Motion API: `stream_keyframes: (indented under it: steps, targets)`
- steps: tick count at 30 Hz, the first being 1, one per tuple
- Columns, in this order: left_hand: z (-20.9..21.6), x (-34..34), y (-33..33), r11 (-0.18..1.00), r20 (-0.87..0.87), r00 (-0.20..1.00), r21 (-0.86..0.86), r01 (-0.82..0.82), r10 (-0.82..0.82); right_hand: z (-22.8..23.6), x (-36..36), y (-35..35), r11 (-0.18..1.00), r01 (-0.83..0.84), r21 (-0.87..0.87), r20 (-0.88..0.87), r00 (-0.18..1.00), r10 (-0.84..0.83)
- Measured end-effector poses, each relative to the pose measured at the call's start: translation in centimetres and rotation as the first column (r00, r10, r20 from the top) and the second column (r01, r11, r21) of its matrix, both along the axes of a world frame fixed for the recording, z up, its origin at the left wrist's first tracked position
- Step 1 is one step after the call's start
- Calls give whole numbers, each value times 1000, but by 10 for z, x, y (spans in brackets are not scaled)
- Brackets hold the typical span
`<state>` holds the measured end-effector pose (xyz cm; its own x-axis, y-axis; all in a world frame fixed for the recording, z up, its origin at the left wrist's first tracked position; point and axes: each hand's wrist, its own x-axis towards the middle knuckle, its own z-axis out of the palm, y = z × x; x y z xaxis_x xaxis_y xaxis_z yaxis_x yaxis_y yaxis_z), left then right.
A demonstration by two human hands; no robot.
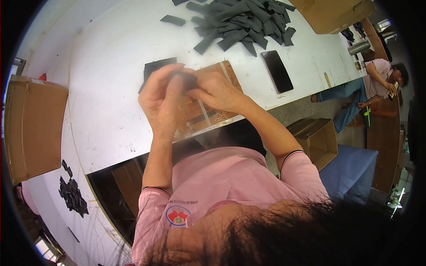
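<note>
My left hand point(162, 95) is curled around a dark grey fabric piece point(188, 79), its thumb blurred by motion. From the other side, my right hand point(217, 92) pinches the same piece, fingers bent and close to the left ones. Much of the piece is hidden between the hands. Just beyond my left hand lie more dark flat pieces point(159, 65), partly covered by it. Under both hands is a brown board point(230, 80) with clear tape across it, at the table's near edge.
A heap of dark grey strips point(239, 22) lies at the far side of the white table point(111, 102). Right of the board rests a black phone point(278, 71). Cardboard boxes stand left point(35, 126) and far right point(333, 15). Another person point(377, 80) sits at the right.
</note>
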<state>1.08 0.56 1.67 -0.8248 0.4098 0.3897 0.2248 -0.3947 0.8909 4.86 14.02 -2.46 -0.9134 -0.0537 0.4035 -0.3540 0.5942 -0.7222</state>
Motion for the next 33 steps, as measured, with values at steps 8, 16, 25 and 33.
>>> stream_keyframes:
  steps: [8, 16, 25, 33]
  targets:
    - [-7, -10, -12, 970, 125, 992, 239, -46, 16, 21, 1, -6, 994, 54, 93, -133, 990, -41]
    - [-20, -17, -20, 963, 247, 969, 261, -71, 4, -6, -6, -7, 974, 113, 196, -161, 984, -82]
    - [-36, -56, -28, 955, 109, 956, -152, -253, 271, 63, -33, 36, 953, -117, -278, 16, 992, 127]
    - [-122, -162, -17, 320, -520, 822, -758, -569, 231, -2, -8, 56, 795, 277, -540, 331, 938, -102]
